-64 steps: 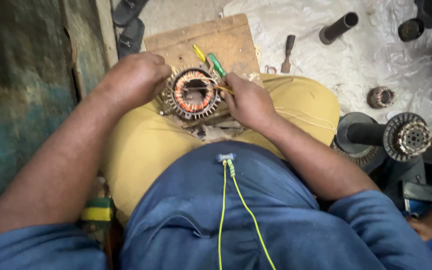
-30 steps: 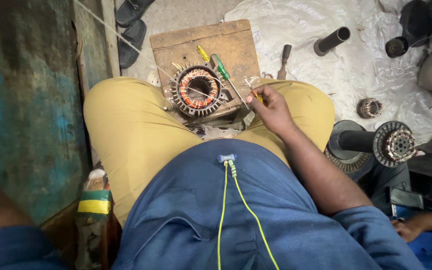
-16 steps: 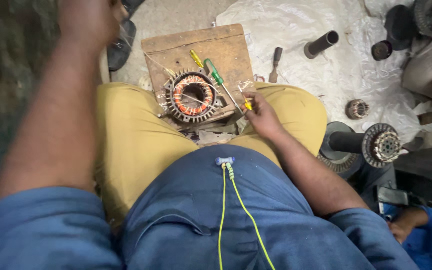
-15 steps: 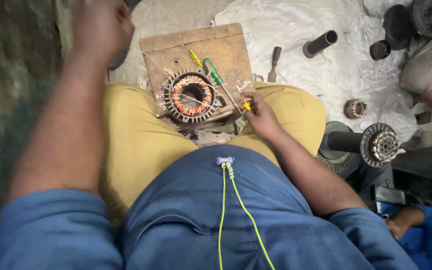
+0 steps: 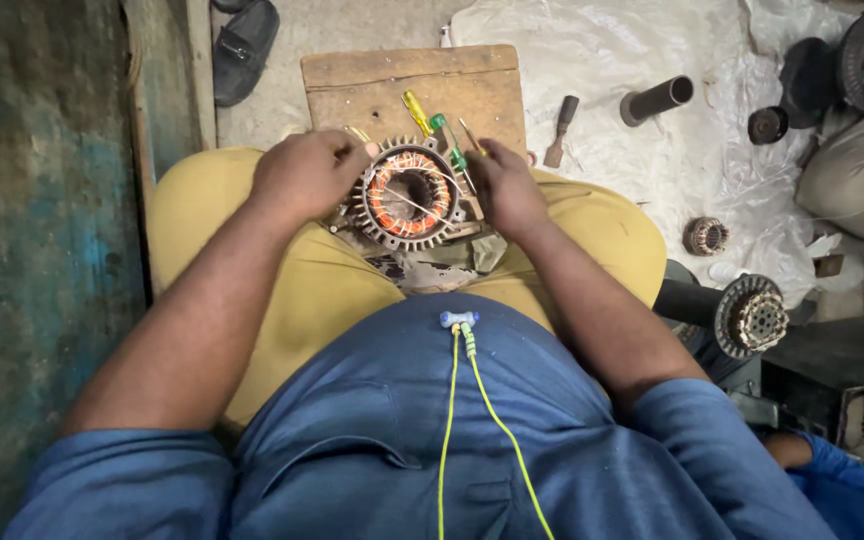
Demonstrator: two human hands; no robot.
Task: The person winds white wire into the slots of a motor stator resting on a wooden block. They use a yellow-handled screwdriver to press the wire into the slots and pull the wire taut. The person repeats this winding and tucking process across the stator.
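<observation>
A round motor stator (image 5: 407, 195) with copper-orange windings rests on the person's lap, against the near edge of a wooden board (image 5: 412, 90). The left hand (image 5: 304, 172) grips the stator's left rim, fingers curled together over it. The right hand (image 5: 504, 185) sits at its right rim, fingers bent and pressed close; whether they pinch a wire cannot be told. A yellow-handled screwdriver (image 5: 417, 110) and a green-handled one (image 5: 447, 140) lie on the board just beyond the stator
</observation>
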